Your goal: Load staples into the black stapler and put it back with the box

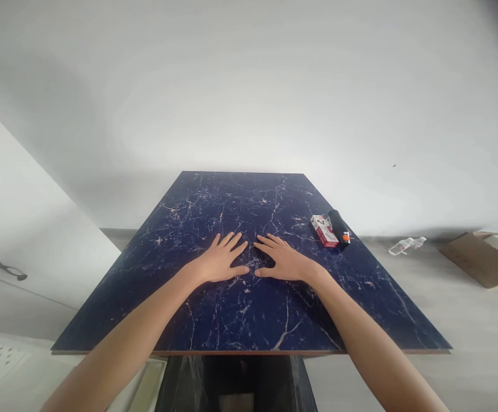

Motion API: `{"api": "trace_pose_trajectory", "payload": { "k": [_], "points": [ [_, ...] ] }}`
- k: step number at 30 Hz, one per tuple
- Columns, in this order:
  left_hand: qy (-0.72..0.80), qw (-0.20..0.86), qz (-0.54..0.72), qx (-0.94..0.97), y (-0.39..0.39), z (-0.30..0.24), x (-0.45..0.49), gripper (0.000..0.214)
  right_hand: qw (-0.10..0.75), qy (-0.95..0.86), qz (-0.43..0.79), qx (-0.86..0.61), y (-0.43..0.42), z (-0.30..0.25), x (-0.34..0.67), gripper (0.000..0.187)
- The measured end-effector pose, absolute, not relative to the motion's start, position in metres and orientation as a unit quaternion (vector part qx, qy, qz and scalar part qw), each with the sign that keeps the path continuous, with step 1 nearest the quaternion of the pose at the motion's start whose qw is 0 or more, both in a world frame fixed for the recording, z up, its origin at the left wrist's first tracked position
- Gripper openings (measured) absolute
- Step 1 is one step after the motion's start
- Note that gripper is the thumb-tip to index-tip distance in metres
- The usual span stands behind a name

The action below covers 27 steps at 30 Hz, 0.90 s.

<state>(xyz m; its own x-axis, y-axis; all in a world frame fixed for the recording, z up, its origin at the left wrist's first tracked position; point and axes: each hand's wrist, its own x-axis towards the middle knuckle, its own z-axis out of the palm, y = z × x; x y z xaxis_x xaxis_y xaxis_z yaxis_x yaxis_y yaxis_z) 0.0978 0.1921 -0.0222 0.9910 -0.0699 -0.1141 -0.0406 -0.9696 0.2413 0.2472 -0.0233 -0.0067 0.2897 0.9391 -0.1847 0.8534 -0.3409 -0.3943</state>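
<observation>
Both hands rest palm down on a dark blue, marble-patterned table (240,320), near its middle. My left hand (222,260) lies flat with its fingers spread and holds nothing. Beside it, my right hand (283,260) is flat too, fingers apart, nothing in its grasp. The two thumb tips point at each other with a narrow gap between them. Beyond my right hand, near the table's right edge, a small red and white box (325,231) sits against a black cylindrical item (338,228) with an orange mark; its kind I cannot make out.
A pale wall (249,86) stands behind the table. On the floor to the right lie a clear plastic bottle (403,246) and a brown cardboard box (480,257). At the left is a white door or panel with a dark handle (7,269).
</observation>
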Motion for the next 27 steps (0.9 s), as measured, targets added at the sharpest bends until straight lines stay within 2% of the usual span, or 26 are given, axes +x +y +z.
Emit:
{"api": "trace_pose_trajectory", "payload": {
  "k": [4, 11, 13, 15, 17, 22, 27],
  "points": [
    [-0.027, 0.119, -0.069, 0.990, 0.191, -0.020, 0.097, 0.085, 0.121, -0.564, 0.188, -0.795, -0.024, -0.006, 0.247, 0.103],
    [-0.025, 0.122, -0.065, 0.990, 0.190, -0.021, 0.097, 0.088, 0.130, -0.572, 0.169, -0.792, -0.023, -0.008, 0.246, 0.095],
    [-0.026, 0.127, -0.029, 0.991, 0.189, -0.018, 0.097, 0.079, 0.169, -0.576, 0.119, -0.791, -0.023, -0.006, 0.250, 0.086],
    [-0.016, 0.133, 0.031, 0.990, 0.188, -0.012, 0.098, 0.065, 0.224, -0.556, 0.045, -0.799, -0.025, -0.002, 0.260, 0.068],
    [0.009, 0.129, 0.092, 0.987, 0.186, -0.003, 0.099, 0.062, 0.268, -0.495, -0.034, -0.826, -0.032, 0.004, 0.275, 0.057],
    [0.058, 0.104, 0.150, 0.981, 0.185, 0.005, 0.099, 0.058, 0.286, -0.231, -0.193, -0.910, -0.073, 0.014, 0.324, 0.056],
    [0.113, 0.115, 0.123, 0.979, 0.195, -0.009, 0.101, 0.045, 0.307, -0.063, -0.233, -0.921, -0.125, 0.004, 0.364, 0.059]
  ]
}}
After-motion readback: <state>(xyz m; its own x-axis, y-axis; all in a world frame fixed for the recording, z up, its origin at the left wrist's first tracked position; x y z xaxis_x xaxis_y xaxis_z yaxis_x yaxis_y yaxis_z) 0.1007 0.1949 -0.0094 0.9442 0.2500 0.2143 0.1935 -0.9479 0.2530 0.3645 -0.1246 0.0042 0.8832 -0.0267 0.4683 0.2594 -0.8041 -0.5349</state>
